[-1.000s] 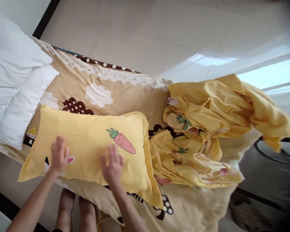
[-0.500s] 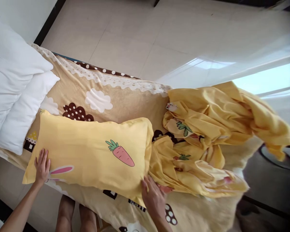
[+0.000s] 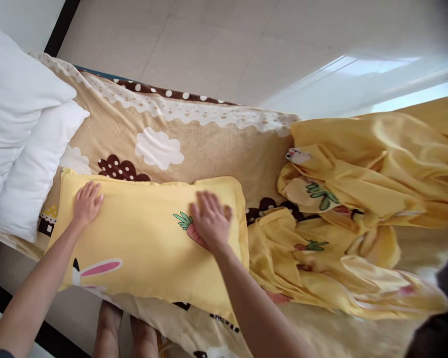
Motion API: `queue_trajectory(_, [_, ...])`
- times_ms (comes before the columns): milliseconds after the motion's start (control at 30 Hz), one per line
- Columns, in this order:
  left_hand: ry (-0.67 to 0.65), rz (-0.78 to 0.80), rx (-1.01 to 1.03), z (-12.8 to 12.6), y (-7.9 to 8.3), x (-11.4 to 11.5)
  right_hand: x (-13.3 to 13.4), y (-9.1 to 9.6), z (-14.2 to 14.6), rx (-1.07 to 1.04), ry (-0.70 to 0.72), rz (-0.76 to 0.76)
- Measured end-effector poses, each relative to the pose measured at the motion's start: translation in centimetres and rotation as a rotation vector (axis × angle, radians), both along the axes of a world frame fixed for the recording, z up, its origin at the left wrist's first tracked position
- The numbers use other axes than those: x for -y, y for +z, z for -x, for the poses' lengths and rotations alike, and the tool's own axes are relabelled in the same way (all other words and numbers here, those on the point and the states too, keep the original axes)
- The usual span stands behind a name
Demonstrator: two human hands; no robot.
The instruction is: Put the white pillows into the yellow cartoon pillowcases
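Observation:
A yellow pillow (image 3: pixel 145 228) with a carrot print and a rabbit-ear print lies flat across the near side of the bed. My left hand (image 3: pixel 87 203) rests on its upper left part, palm down with the fingers stretched out. Over the carrot print, at the pillow's right part, is my right hand (image 3: pixel 211 219), fingers spread and slightly blurred. It covers much of the carrot. Neither hand grips anything. Right of the pillow lies crumpled yellow bedding (image 3: pixel 358 199) with carrot and animal prints.
White pillows (image 3: pixel 30 174) are stacked at the left end of the bed. Beneath everything spreads a tan blanket (image 3: pixel 209 149) with cloud prints and a scalloped border. Tiled floor (image 3: pixel 209 44) lies beyond the far edge. A dark blurred shape (image 3: pixel 440 318) sits at the lower right.
My right hand has left the pillow's lower right corner and moved up onto its top. My left hand has slid up and right from the left edge. The view has shifted slightly.

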State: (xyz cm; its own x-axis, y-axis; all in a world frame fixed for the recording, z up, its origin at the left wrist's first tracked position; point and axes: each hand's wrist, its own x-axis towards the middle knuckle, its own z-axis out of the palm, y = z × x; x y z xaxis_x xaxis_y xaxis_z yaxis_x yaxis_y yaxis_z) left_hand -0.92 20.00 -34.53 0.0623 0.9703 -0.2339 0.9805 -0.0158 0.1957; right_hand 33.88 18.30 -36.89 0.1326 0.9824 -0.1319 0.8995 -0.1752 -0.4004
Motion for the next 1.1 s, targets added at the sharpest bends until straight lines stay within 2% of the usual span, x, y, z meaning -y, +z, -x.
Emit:
queue_trajectory(67, [0.092,-0.078,-0.04,2.7,-1.2,1.3,1.4,-1.7,-3.8,0.035,-0.192,0.114])
queue_trajectory(133, [0.161,-0.15,-0.05,3.6,-2.7,2.1,2.2,-3.2,-5.1,0.063,-0.263,0.146])
queue_trajectory(300, [0.156,-0.237,-0.056,2.5,-6.8,2.2,2.8,-7.2,-3.7,0.154,-0.273,0.014])
queue_trajectory(433, [0.136,-0.297,-0.108,2.6,-8.6,1.8,3.1,-9.8,-4.1,0.183,-0.3,-0.078])
queue_trajectory(700, [0.183,-0.181,-0.096,2.6,-8.6,1.5,2.2,-10.1,-4.7,0.187,-0.272,-0.053])
queue_trajectory(933, [0.197,-0.196,-0.108,2.5,-8.3,1.1,2.0,-10.9,-5.2,0.175,-0.285,-0.055])
queue_trajectory(1100, [0.203,-0.214,-0.102,2.1,-8.4,0.5,1.6,-11.7,-5.4,0.148,-0.284,-0.132])
